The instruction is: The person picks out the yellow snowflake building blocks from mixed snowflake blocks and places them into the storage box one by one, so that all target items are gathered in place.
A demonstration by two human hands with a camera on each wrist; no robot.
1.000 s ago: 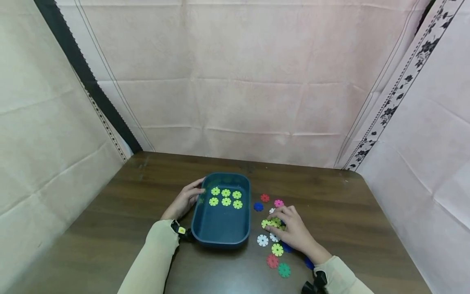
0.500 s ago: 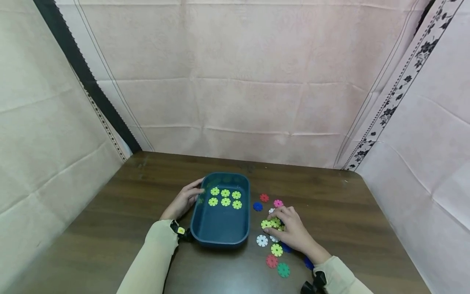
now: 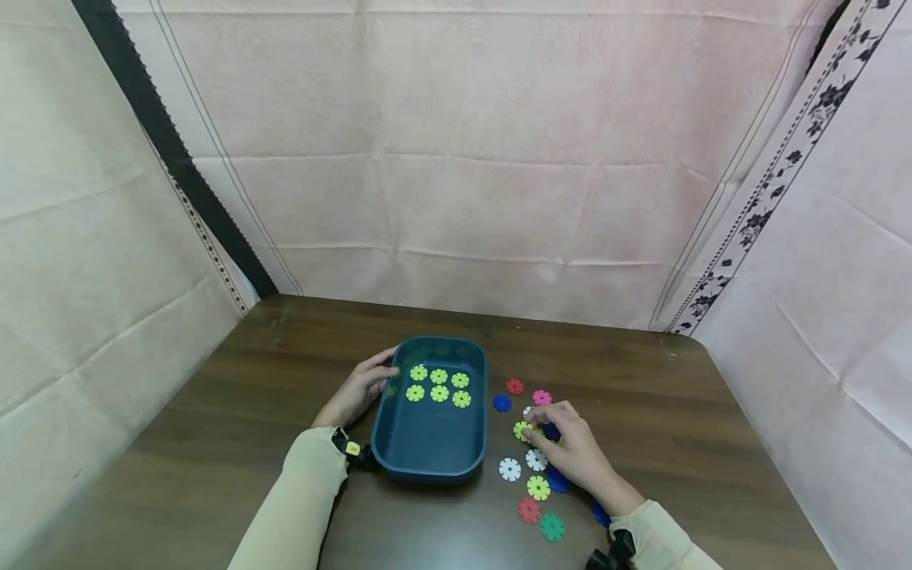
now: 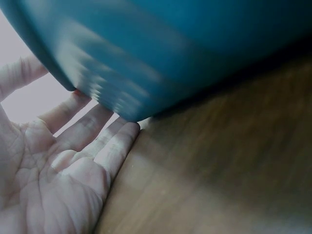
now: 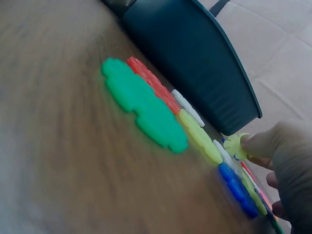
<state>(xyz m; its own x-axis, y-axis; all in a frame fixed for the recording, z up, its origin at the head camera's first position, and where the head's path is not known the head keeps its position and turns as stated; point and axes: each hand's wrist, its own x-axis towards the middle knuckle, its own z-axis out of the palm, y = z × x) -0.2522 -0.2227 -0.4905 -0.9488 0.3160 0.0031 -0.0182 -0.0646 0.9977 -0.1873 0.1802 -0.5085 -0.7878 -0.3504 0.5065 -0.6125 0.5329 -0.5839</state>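
Observation:
A dark teal plastic tray (image 3: 429, 443) stands on the table, with several yellow-green notched discs (image 3: 439, 393) laid in two rows inside it. My left hand (image 3: 362, 388) holds its left side, a digit over the rim and the other fingers (image 4: 87, 126) along the outer wall. To the right of the tray, my right hand (image 3: 566, 443) pinches a yellow notched disc (image 5: 236, 145) between thumb and finger. In the head view that hand is over the scattered discs and partly covers some of them.
Around the right hand lie a blue disc (image 3: 502, 403), red disc (image 3: 529, 509), green disc (image 3: 552, 526), white disc (image 3: 509, 469), pink disc (image 3: 541, 397) and yellow disc (image 3: 538, 487). A pale cloth (image 3: 456, 198) hangs behind the brown wooden table (image 3: 285, 467).
My right fingers have closed on a yellow disc and shifted it slightly; a white disc and a blue disc beneath the hand show more now. The left hand and tray have held still.

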